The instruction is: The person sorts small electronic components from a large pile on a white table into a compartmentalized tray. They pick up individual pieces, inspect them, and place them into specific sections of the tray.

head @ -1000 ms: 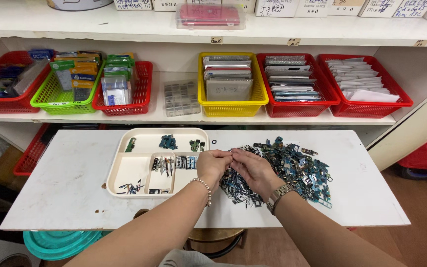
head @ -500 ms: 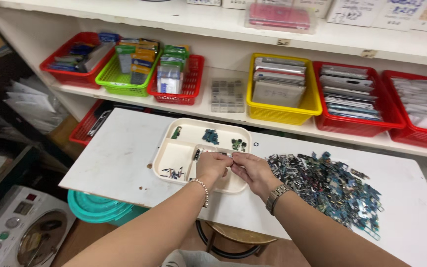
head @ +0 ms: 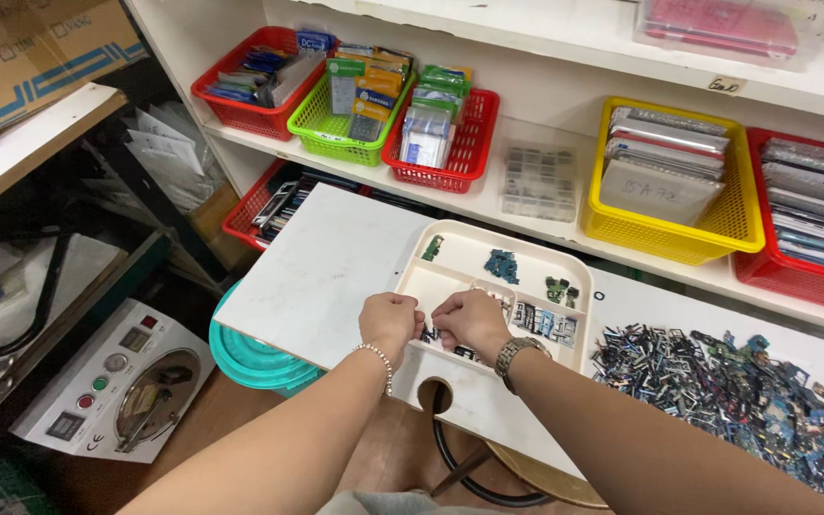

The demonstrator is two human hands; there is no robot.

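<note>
Both the left hand (head: 389,319) and right hand (head: 469,319) seemingly pinch small parts (head: 431,334) between them over the tray (head: 450,250).

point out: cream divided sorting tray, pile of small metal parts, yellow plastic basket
cream divided plastic sorting tray (head: 450,240): head view, bare floor of its back compartment.
pile of small dark metal parts (head: 727,381): head view, middle of the heap.
yellow plastic mesh basket (head: 665,246): head view, front wall.
</note>
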